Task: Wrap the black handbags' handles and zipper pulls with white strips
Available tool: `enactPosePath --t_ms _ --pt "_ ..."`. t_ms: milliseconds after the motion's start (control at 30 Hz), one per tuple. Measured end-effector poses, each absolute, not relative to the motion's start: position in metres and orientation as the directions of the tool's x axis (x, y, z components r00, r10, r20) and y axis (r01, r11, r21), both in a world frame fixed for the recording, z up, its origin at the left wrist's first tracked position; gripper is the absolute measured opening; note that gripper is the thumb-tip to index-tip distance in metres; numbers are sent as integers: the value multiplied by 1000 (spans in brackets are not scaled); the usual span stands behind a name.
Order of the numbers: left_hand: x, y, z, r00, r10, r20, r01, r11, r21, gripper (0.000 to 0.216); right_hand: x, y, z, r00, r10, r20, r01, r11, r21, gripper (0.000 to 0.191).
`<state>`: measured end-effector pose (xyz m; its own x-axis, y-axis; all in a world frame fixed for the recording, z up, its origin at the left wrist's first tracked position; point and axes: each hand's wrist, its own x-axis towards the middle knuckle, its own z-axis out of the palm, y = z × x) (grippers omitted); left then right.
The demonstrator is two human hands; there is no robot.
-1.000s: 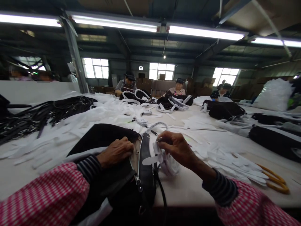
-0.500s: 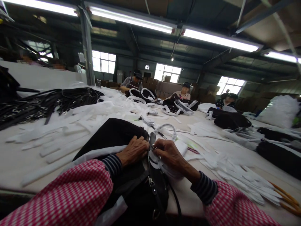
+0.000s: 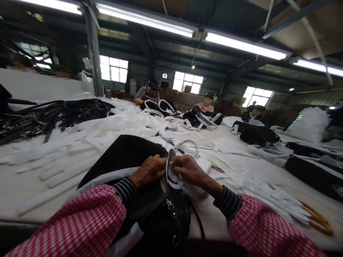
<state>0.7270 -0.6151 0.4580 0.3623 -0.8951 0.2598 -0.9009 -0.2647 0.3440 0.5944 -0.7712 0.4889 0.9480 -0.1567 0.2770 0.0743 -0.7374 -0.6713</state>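
Note:
A black handbag (image 3: pixel 125 153) lies on the table right in front of me, its top edge and black strap (image 3: pixel 171 185) turned up between my hands. My left hand (image 3: pixel 150 170) grips the bag's upper edge from the left. My right hand (image 3: pixel 187 170) pinches the same edge from the right, over a wad of white foam wrap (image 3: pixel 194 191) around the strap. The two hands nearly touch. A metal clasp (image 3: pixel 169 205) hangs on the strap nearer to me.
White foam strips (image 3: pixel 66 157) cover the table to the left, more white pieces (image 3: pixel 265 192) to the right. Yellow-handled scissors (image 3: pixel 317 217) lie at the right edge. A heap of black straps (image 3: pixel 45 117) sits far left. Other workers (image 3: pixel 206 101) sit with black bags at the far side.
My right hand has come left from the foam wrap to the bag's top edge, closing against my left hand. The view tilted slightly; the bag stays put.

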Motion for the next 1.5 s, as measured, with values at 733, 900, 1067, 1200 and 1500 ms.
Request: enactPosePath --t_ms 733,900,1067,1200,1500 --pt "744 -620 439 356 -901 247 -906 -267 329 14 599 -776 485 967 -182 179 31 -612 -790 13" --pt "743 -625 444 364 -906 218 -900 -281 334 19 600 -775 482 966 -169 198 52 -620 -783 11" --pt "743 -635 452 364 -918 159 -891 -294 347 13 598 -772 481 970 -176 168 30 -600 -799 14" --pt "740 -633 447 331 -922 201 -915 -262 307 14 599 -775 477 966 -197 170 21 -591 -806 14" --pt "733 -624 452 394 -861 323 -883 -255 395 6 597 -774 483 967 -211 143 1 -557 -830 13"
